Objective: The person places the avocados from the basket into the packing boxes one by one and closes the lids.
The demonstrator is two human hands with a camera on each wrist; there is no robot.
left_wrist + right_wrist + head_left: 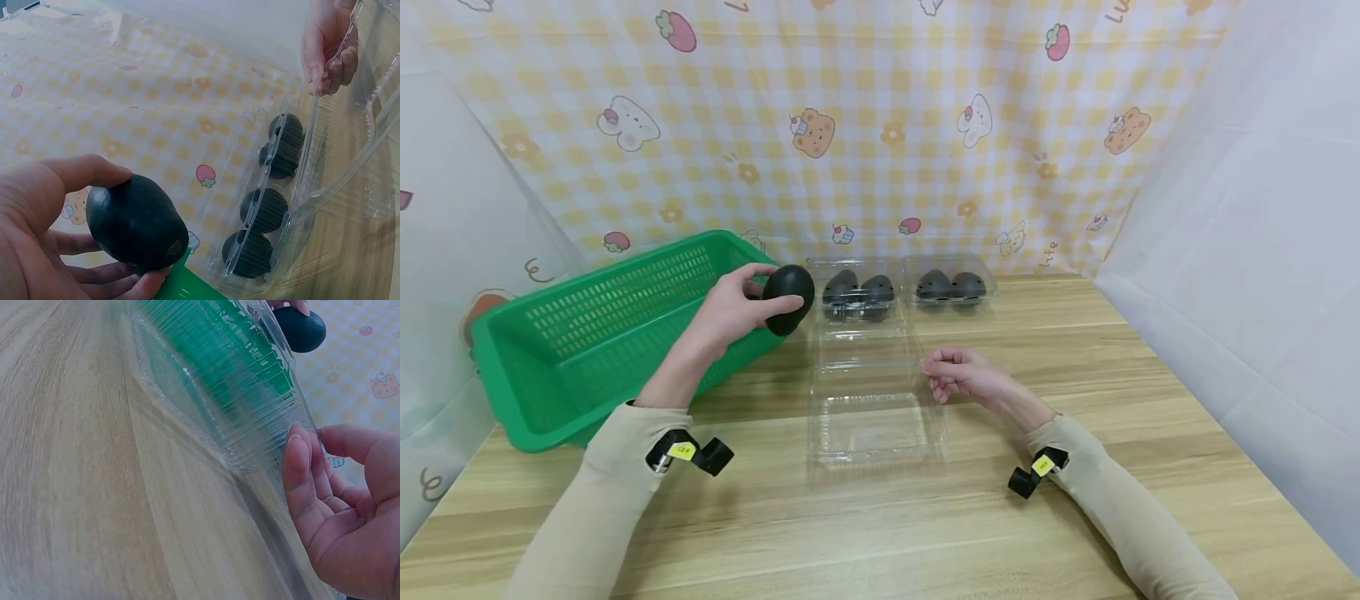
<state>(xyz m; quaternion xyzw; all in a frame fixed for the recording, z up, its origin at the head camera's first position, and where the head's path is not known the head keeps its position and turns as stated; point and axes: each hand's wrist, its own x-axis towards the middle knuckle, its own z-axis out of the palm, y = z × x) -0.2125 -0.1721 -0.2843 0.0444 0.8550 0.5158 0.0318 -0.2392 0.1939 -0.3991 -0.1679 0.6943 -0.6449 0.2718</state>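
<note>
My left hand point(727, 310) grips a dark, egg-shaped avocado point(787, 293) between thumb and fingers, held above the right end of the green basket. A brownish stem spot shows on the avocado point(140, 222) in the left wrist view. My right hand point(967, 379) pinches the right rim of a clear plastic clamshell box point(874, 429), which stands open in front of me. The thumb and fingertips hold that thin edge in the right wrist view. Nothing can be seen inside this box.
The green slotted basket point(523, 408) stands at the left. Behind the open box, one clear box point(860, 310) with two avocados and another point(988, 293) with two more stand against the patterned curtain point(880, 167). All rest on a wooden table point(1075, 358).
</note>
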